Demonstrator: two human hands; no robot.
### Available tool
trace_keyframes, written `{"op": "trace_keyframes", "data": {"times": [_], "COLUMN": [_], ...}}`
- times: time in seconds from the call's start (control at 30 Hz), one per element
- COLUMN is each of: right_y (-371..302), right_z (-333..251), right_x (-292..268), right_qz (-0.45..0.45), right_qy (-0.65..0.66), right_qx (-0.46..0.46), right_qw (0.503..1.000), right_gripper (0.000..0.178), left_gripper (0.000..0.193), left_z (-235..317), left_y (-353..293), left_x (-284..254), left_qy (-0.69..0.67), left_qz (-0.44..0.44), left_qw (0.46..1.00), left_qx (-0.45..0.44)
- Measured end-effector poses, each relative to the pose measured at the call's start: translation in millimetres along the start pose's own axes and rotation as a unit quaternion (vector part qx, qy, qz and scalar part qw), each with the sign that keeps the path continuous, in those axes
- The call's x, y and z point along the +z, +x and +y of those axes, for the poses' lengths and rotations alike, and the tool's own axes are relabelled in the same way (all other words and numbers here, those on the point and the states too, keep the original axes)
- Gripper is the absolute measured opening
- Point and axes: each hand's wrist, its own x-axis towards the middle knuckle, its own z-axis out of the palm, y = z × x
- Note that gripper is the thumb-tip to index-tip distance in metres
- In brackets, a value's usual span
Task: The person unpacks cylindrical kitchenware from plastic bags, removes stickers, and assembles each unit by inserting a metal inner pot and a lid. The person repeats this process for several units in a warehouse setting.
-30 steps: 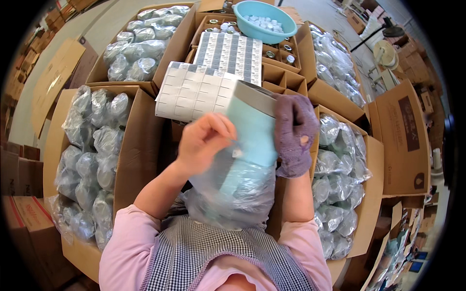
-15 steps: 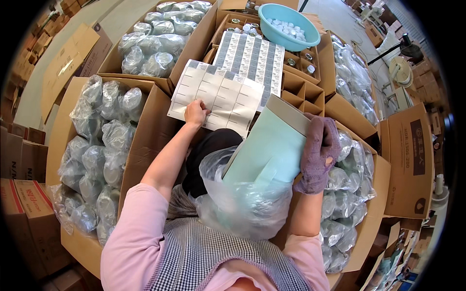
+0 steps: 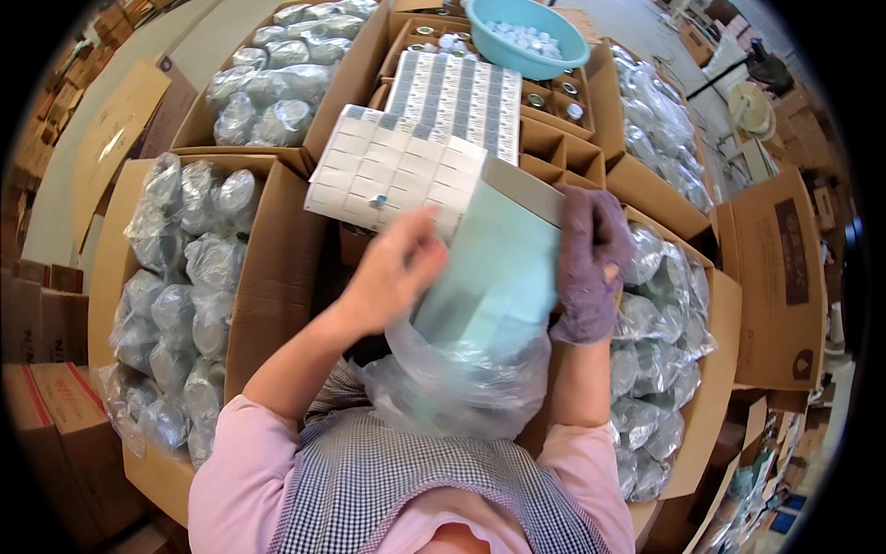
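Among open boxes, the gloved right hand grips a green pack, while I can't tell whether the blurred left hand has closed fingers.

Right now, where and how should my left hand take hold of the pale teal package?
Probably pinch the pale teal package by its upper left edge, coming from the left: that edge is exposed, while clear plastic bunches below and your gloved right hand holds the right side.
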Motion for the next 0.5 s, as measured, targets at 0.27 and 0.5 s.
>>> {"op": "trace_keyframes", "data": {"times": [0.27,0.5], "right_y": [8,5], "right_z": [-46,-28], "right_x": [-43,-66], "right_qz": [-0.065,-0.120], "right_qy": [-0.009,-0.059], "right_qx": [0.039,-0.071], "right_qw": [0.997,0.988], "right_gripper": [0.015,0.015], "left_gripper": [0.083,0.066], "left_z": [54,41], "left_y": [-34,-23], "left_x": [28,20], "left_qy": [0.039,0.182], "left_qz": [-0.127,-0.128], "left_qw": [0.989,0.973], "left_qx": [0.069,0.064]}}
